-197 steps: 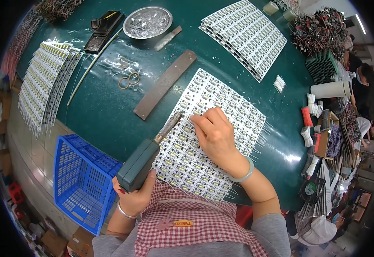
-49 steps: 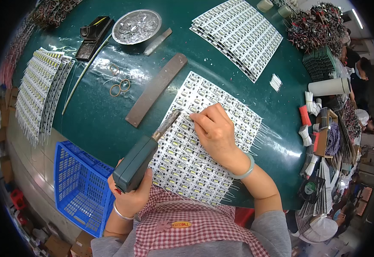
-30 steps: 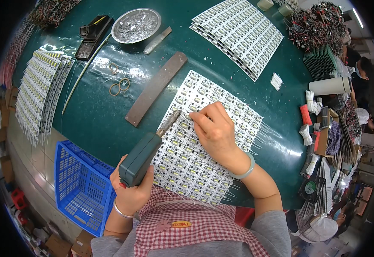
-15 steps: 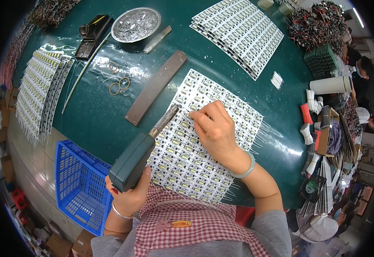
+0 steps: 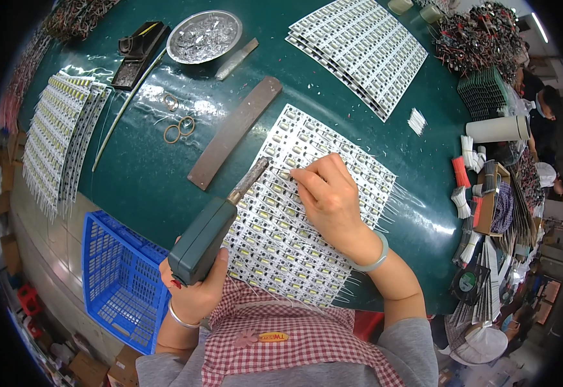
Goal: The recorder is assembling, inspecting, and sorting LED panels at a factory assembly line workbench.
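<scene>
The person I'm watching has the left hand [image 5: 194, 293] wrapped firmly around a dark green soldering iron [image 5: 202, 242], its metal tip pointing to one o'clock over the sheet of small lights [image 5: 288, 235] spread on the green table [image 5: 139, 184] right in front. I can't tell whether the tip touches the sheet. The right hand [image 5: 331, 200] is bent over the middle of it, thumb and forefinger pinched together just beside the tip; whether they hold a wire I can't make out. Reckoning from the sheet, a brown bar [image 5: 235, 132] lies between ten and eleven o'clock, a metal bowl [image 5: 204, 37] of silvery scraps at eleven, another pile of sheets [image 5: 362, 55] between twelve and one, and a blue basket [image 5: 126, 277] at eight.
</scene>
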A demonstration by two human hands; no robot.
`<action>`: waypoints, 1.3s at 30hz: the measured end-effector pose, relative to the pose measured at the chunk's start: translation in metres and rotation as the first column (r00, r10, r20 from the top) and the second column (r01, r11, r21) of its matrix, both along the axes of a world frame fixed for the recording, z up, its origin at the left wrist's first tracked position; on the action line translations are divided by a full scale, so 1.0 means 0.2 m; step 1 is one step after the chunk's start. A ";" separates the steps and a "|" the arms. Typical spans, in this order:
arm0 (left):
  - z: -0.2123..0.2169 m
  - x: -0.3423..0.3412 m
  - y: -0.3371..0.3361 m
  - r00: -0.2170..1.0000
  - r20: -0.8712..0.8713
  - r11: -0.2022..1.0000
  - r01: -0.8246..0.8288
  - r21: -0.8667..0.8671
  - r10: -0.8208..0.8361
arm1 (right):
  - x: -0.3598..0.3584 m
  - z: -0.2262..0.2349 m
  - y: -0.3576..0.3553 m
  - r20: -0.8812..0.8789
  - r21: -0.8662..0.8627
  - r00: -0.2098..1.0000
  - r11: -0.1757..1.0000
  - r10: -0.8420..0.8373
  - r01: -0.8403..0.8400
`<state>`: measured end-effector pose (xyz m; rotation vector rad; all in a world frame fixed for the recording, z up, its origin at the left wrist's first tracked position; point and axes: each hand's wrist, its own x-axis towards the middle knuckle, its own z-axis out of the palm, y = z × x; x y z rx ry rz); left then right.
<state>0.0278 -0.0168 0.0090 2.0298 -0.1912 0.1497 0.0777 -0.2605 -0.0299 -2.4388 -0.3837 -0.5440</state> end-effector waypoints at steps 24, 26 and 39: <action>0.00 0.00 0.00 0.992 -0.101 0.997 0.074 0.025 -0.071 | 0.01 -0.03 0.01 0.019 -0.022 1.000 1.000 0.013 -0.012; 0.00 0.00 0.00 0.992 -0.099 0.997 0.076 0.025 -0.073 | 0.01 -0.03 0.00 0.011 -0.022 1.000 1.000 0.015 -0.015; 0.14 0.17 0.11 0.923 0.247 0.946 -0.318 0.055 0.296 | 0.01 -0.03 0.01 0.020 -0.027 1.000 1.000 0.005 -0.004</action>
